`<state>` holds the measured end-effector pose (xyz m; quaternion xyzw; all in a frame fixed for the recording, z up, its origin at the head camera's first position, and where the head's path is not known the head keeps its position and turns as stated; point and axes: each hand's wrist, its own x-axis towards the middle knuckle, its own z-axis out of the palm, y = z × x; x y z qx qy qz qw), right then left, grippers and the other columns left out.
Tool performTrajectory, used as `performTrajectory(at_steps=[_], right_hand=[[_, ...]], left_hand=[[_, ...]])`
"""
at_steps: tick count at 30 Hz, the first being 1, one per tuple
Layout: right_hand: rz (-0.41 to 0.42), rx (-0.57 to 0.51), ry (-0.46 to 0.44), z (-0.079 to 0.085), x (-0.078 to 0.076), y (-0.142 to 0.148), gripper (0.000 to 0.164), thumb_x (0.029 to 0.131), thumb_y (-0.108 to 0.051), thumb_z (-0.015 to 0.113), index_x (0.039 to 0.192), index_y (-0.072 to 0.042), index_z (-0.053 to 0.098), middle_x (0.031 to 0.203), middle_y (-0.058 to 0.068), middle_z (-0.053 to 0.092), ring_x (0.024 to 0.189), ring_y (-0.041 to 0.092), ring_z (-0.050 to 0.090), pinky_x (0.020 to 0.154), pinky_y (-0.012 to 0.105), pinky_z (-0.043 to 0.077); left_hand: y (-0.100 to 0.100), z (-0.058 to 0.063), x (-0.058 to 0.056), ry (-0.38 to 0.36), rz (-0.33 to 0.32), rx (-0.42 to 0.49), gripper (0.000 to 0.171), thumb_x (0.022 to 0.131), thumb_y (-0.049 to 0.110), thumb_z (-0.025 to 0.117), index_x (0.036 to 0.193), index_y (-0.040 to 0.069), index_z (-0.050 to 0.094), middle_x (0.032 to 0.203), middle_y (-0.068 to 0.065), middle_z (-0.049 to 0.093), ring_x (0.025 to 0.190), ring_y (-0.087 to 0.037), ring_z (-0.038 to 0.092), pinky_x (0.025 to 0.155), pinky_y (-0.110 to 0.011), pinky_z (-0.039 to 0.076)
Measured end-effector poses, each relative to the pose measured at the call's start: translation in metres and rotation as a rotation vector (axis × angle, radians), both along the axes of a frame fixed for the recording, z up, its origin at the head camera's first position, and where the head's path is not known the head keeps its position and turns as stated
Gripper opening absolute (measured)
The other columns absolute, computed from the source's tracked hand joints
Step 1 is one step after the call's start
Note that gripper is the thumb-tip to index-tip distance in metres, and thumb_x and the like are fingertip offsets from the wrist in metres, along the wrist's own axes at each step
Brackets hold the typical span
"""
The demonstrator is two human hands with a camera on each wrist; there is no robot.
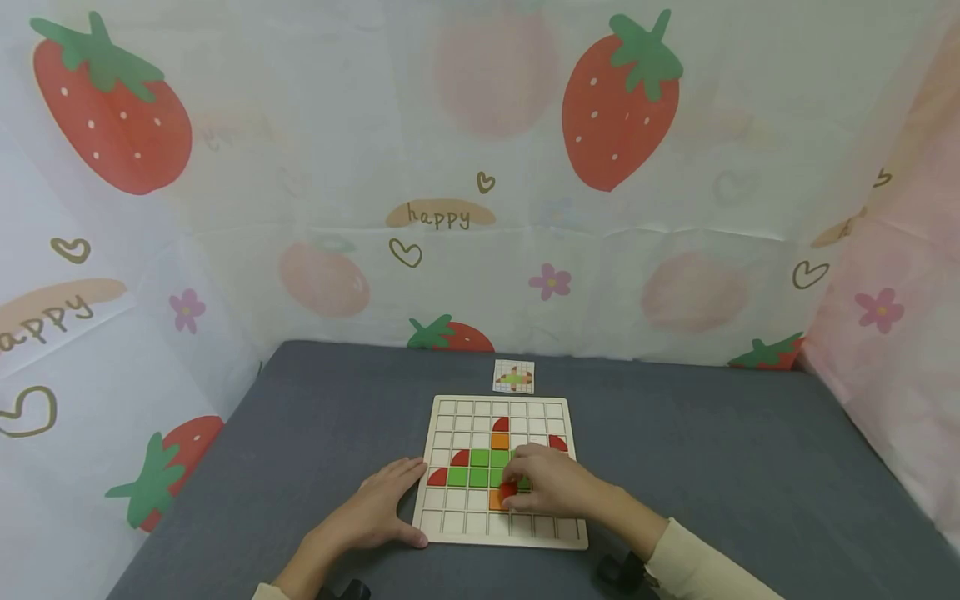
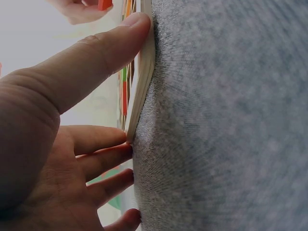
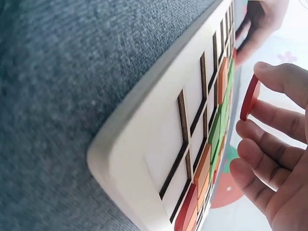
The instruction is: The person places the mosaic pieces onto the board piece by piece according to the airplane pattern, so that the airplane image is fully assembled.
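Note:
A pale wooden grid board lies on the table, with red, orange and green tiles set in its squares. Over its lower middle, my right hand pinches a red tile with a curved edge between thumb and index finger. In the right wrist view that tile is held up, apart from the board. Beneath this hand in the head view, an orange tile shows partly and some green tiles are covered. My left hand touches the board's left side, fingers extended, its thumb against the near edge.
A small pattern card lies just beyond the board's far edge. Dark grey cloth covers the table. Strawberry-print curtains stand behind and along both sides.

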<state>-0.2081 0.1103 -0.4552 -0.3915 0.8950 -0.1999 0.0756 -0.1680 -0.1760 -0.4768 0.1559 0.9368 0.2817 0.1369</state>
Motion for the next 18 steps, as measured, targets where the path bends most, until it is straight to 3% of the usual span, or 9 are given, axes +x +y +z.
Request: performTrajectory(at_steps=[18], right_hand=[[-0.005, 0.002, 0.014, -0.0010, 0.0012, -0.0071, 0.019, 0.084, -0.030, 0.074, 0.097, -0.016, 0.073, 0.090, -0.008, 0.061, 0.083, 0.005, 0.055, 0.074, 0.020, 0.049]], left_hand=[[-0.0003, 0.0010, 0.0002, -0.015, 0.007, -0.002, 0.102, 0.063, 0.036, 0.089, 0.146, 0.000, 0.042, 0.153, -0.017, 0.040, 0.145, -0.041, 0.029, 0.111, -0.066, 0.024]])
